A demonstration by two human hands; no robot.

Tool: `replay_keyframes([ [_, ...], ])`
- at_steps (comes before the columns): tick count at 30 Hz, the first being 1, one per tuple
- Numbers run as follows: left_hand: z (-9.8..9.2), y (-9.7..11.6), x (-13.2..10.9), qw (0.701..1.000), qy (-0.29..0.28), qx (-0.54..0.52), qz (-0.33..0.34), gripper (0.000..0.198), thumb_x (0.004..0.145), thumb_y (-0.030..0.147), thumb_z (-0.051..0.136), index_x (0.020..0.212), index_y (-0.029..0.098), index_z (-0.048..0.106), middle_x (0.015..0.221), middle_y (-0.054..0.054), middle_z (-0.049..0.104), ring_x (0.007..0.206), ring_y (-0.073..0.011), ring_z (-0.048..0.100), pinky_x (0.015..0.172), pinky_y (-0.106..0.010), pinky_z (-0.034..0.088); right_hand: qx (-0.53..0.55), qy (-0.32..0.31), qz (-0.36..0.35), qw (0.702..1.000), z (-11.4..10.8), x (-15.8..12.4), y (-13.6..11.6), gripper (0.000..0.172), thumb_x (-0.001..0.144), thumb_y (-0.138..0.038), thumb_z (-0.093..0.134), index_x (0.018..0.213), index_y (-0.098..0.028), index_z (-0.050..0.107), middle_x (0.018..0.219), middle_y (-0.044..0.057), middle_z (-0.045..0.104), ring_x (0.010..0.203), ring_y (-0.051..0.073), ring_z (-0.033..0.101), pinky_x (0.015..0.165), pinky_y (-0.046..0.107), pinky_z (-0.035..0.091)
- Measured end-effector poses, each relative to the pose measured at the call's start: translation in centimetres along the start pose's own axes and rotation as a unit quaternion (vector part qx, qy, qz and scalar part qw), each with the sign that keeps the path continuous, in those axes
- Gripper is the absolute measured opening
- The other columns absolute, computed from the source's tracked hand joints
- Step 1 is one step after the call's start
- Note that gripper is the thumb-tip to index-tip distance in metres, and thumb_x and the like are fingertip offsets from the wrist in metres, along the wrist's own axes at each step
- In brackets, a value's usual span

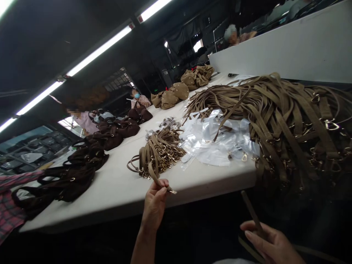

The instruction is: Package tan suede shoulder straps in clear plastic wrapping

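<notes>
Near the table's front edge, my left hand pinches a short olive-brown strap close to its metal clasp. Behind it lies a bundle of short straps with gold-coloured hooks. Lower right, in front of the table, my right hand is closed around a narrow olive-brown strap, whose end sticks up past the fingers. More of that strap trails below and to the right, partly lost in the dark.
Clear plastic pieces lie mid-table, beside a large heap of long straps hanging over the edge. Dark brown bags line the left side; tan bags stand farther back. A white partition rises at right. Several people are around the table.
</notes>
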State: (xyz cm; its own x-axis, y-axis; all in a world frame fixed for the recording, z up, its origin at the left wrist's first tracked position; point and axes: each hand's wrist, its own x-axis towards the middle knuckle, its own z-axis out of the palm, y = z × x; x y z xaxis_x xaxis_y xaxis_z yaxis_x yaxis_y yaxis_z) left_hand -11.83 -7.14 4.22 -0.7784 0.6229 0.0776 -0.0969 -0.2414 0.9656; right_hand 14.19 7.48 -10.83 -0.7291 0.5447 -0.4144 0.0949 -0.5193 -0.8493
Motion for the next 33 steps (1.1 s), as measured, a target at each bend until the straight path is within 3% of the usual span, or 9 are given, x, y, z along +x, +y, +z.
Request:
replay_keyframes([
  [3, 3.0, -2.1, -2.2, 0.999, -0.032, -0.032, 0.013, 0.019, 0.075, 0.022, 0.074, 0.081, 0.018, 0.057, 0.088, -0.003, 0.053, 0.079, -0.0137, 0.053, 0.073, -0.025, 0.05, 0.014, -0.043, 0.006, 0.999, 1.7, 0.0, -1.9, 0.06, 0.065, -0.07, 0.074, 0.088, -0.015, 0.069, 0.048, -0.01, 0.025, 0.044, 0.004, 0.015, 0.044, 0.02, 0.009],
  [7, 6.7, -4.4, -5.2, 0.992, -0.116, -0.036, 0.014, 0.017, 0.081, 0.019, 0.07, 0.075, 0.019, 0.054, 0.089, -0.005, 0.056, 0.083, -0.016, 0.054, 0.079, -0.028, 0.048, 0.082, -0.098, 0.0, 0.992, 3.5, -0.9, -4.1, 0.056, 0.08, -0.065, 0.064, 0.1, -0.013, 0.069, 0.054, -0.007, 0.041, 0.044, 0.003, 0.017, 0.043, 0.021, 0.008],
  [11, 8.8, -6.1, -7.4, 0.98, -0.19, -0.003, -0.051, 0.021, 0.083, 0.019, 0.069, 0.069, 0.018, 0.055, 0.091, -0.007, 0.06, 0.087, -0.0188, 0.058, 0.082, -0.031, 0.05, 0.124, -0.13, -0.034, 0.983, 3.6, -1.4, -5.4, 0.056, 0.082, -0.063, 0.065, 0.102, -0.011, 0.071, 0.058, -0.003, 0.054, 0.04, 0.001, 0.018, 0.041, 0.021, 0.009],
  [16, 8.3, -8.4, -8.3, 0.967, -0.215, 0.015, -0.14, 0.016, 0.083, 0.018, 0.07, 0.073, 0.018, 0.057, 0.1, -0.007, 0.062, 0.094, -0.0195, 0.061, 0.086, -0.031, 0.05, 0.102, -0.063, -0.019, 0.993, 2.0, -1.8, -5.0, 0.039, 0.073, -0.047, 0.08, 0.084, -0.012, 0.071, 0.061, 0.001, 0.065, 0.047, 0.006, 0.044, 0.045, 0.018, 0.027],
  [20, 6.8, -10.2, -8.1, 0.975, -0.151, -0.012, -0.162, 0.016, 0.08, 0.016, 0.074, 0.078, 0.019, 0.058, 0.09, -0.002, 0.059, 0.077, -0.0116, 0.056, 0.07, -0.021, 0.049, 0.055, -0.02, -0.061, 0.996, 0.9, -2.1, -3.6, 0.033, 0.073, -0.043, 0.081, 0.083, -0.013, 0.07, 0.065, 0.002, 0.067, 0.06, 0.011, 0.058, 0.057, 0.022, 0.043],
  [23, 6.0, -11.3, -8.1, 0.982, -0.109, -0.024, -0.153, 0.017, 0.078, 0.015, 0.075, 0.08, 0.019, 0.059, 0.084, 0.0, 0.057, 0.064, -0.0077, 0.05, 0.059, -0.018, 0.044, 0.034, -0.006, -0.066, 0.997, 0.2, -1.9, -2.0, 0.034, 0.077, -0.043, 0.078, 0.093, -0.014, 0.071, 0.07, 0.001, 0.067, 0.06, 0.009, 0.057, 0.057, 0.021, 0.044],
  [28, 6.0, -13.1, -8.6, 0.98, -0.104, 0.005, -0.169, 0.012, 0.08, 0.016, 0.073, 0.083, 0.02, 0.061, 0.089, -0.001, 0.059, 0.066, -0.0094, 0.055, 0.059, -0.02, 0.047, 0.063, -0.032, -0.03, 0.997, 0.2, -1.6, 0.5, 0.048, 0.069, -0.039, 0.085, 0.108, -0.017, 0.071, 0.082, -0.001, 0.064, 0.045, 0.0, 0.034, 0.043, 0.017, 0.03],
  [33, 7.1, -14.2, -8.9, 0.968, -0.115, -0.03, -0.219, 0.008, 0.083, 0.019, 0.071, 0.086, 0.019, 0.064, 0.091, -0.003, 0.061, 0.065, -0.0098, 0.056, 0.058, -0.022, 0.049, 0.033, 0.011, -0.027, 0.999, 0.4, -1.5, 0.9, 0.037, 0.073, -0.047, 0.079, 0.086, -0.013, 0.073, 0.07, 0.001, 0.066, 0.058, 0.01, 0.054, 0.057, 0.024, 0.044],
])
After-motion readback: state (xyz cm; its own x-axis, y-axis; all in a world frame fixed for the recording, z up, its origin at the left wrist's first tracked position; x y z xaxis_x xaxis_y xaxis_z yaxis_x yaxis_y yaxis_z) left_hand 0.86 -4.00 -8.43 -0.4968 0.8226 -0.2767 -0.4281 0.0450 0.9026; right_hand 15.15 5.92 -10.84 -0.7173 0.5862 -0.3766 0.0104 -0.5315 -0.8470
